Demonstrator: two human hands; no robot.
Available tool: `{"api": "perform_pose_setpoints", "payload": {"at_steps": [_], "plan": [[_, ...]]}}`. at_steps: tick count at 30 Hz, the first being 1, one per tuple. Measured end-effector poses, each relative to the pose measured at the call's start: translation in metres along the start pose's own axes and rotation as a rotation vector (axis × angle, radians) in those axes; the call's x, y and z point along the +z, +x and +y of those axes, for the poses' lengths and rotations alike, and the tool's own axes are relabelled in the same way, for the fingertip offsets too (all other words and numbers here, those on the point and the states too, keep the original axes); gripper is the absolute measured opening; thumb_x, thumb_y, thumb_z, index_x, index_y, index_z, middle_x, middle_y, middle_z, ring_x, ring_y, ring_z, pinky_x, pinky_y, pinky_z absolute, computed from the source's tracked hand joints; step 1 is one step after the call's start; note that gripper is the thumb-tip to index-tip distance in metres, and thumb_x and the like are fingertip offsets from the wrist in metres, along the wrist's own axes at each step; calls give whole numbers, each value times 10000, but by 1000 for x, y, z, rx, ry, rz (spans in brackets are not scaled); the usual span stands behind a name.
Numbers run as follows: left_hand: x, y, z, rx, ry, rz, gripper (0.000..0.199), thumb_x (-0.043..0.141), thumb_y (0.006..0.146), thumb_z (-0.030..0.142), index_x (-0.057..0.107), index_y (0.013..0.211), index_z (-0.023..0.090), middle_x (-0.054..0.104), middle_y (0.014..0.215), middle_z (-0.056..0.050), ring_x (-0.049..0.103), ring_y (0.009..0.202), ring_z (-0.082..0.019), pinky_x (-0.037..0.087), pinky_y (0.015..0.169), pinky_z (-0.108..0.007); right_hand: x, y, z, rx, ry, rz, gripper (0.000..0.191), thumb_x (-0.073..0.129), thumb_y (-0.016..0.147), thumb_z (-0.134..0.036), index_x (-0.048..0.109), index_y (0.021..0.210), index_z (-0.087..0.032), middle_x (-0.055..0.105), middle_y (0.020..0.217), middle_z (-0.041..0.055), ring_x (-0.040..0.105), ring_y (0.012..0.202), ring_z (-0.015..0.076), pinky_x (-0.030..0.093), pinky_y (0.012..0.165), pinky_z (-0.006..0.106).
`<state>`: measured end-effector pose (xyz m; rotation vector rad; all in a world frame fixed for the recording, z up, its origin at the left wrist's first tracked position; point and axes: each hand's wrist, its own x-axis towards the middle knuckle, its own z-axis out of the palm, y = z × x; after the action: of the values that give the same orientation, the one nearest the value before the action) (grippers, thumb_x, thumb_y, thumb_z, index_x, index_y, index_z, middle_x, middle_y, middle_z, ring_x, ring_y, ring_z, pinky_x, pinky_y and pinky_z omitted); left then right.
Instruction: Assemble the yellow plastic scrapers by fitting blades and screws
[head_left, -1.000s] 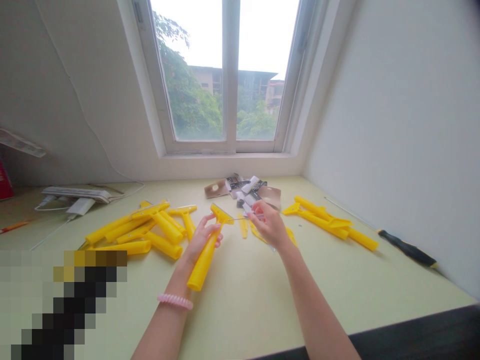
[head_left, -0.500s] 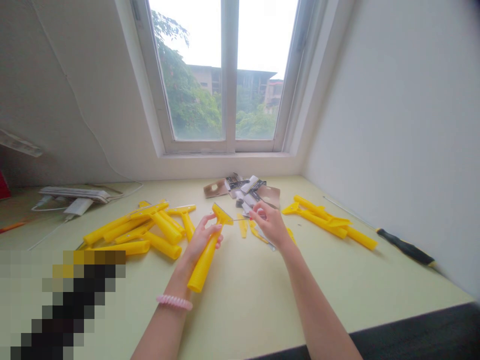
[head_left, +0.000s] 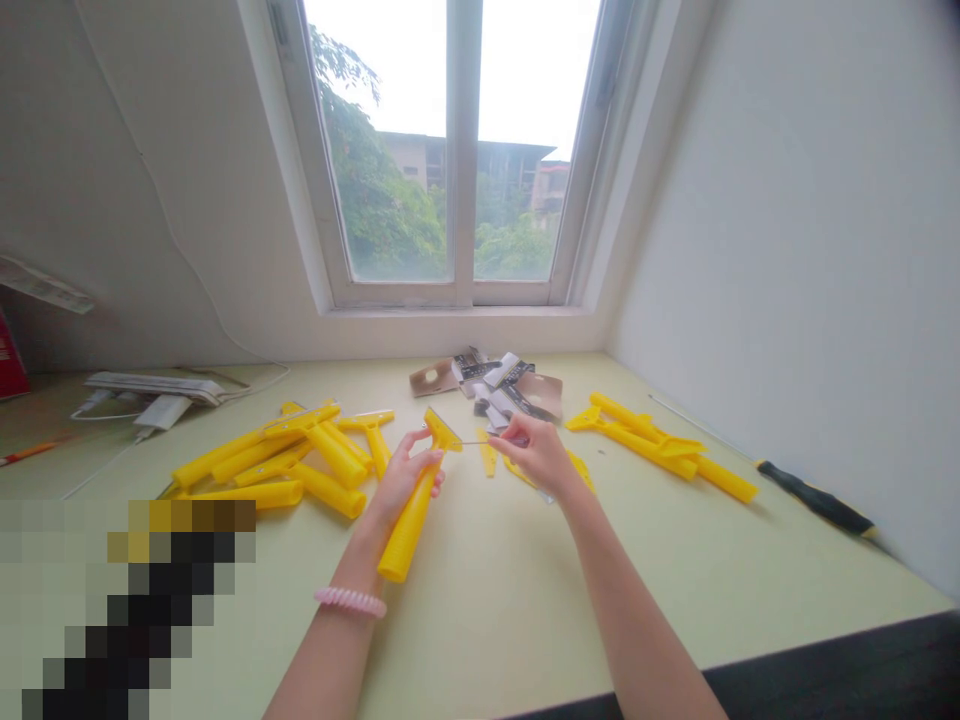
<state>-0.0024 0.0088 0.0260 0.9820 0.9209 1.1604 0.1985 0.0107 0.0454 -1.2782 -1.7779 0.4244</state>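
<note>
The yellow scraper (head_left: pixel 405 535), wrapped in the fingers of the left hand (head_left: pixel 401 482), could cut if the thin blade (head_left: pixel 476 442) pinched by the right hand (head_left: pixel 534 455) slips.

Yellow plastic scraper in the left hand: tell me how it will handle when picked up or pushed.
The yellow plastic scraper in the left hand looks moulded, so it is probably light for its size and fairly stiff. Its rounded handle could roll when pushed, though the wide flat head would likely stop it. The glossy surface may be slightly slippery.
</note>
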Motion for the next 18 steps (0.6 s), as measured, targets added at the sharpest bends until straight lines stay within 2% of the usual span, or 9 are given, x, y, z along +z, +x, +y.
{"api": "perform_pose_setpoints", "payload": {"at_steps": [5,8,11,13,16,18], "plan": [[1,2,-3,-2,1,31,462,620,631,210,409,1042,197,554,636,12,487,421,-83,360,387,-190,1,1,1,32,-57,13,268,555,708,-430,570,629,-174,599,592,11,543,564,138,376,522,230],[4,1,1,60,-59,110,467,622,628,211,407,1042,204,560,644,14,488,423,-80,359,387,-184,3,2,7,71,-96,7,296,511,737,-462,600,676,-186,590,539,6,545,539,144,362,519,236],[5,-2,8,184,-192,241,476,629,626,220,402,1045,234,556,679,32,506,449,-70,372,413,-174,11,5,19,182,-41,142,343,410,796,-484,557,697,-190,560,485,-6,536,512,141,367,539,241],[4,-4,12,233,-269,280,467,631,627,213,406,1036,249,552,710,42,509,467,-55,378,434,-165,24,8,26,272,105,211,351,318,836,-472,487,710,-191,542,484,-17,531,506,132,381,548,238],[4,-6,14,251,-321,282,460,632,628,201,417,1030,257,553,734,45,500,472,-43,374,441,-157,49,12,27,341,269,93,289,297,839,-406,434,700,-193,515,523,-26,507,504,118,377,501,218],[5,-6,13,264,-323,290,466,631,630,203,421,1042,259,555,731,42,501,472,-46,372,438,-159,65,15,20,302,204,43,221,344,816,-336,466,710,-186,508,547,-29,485,504,110,359,496,211]]}}
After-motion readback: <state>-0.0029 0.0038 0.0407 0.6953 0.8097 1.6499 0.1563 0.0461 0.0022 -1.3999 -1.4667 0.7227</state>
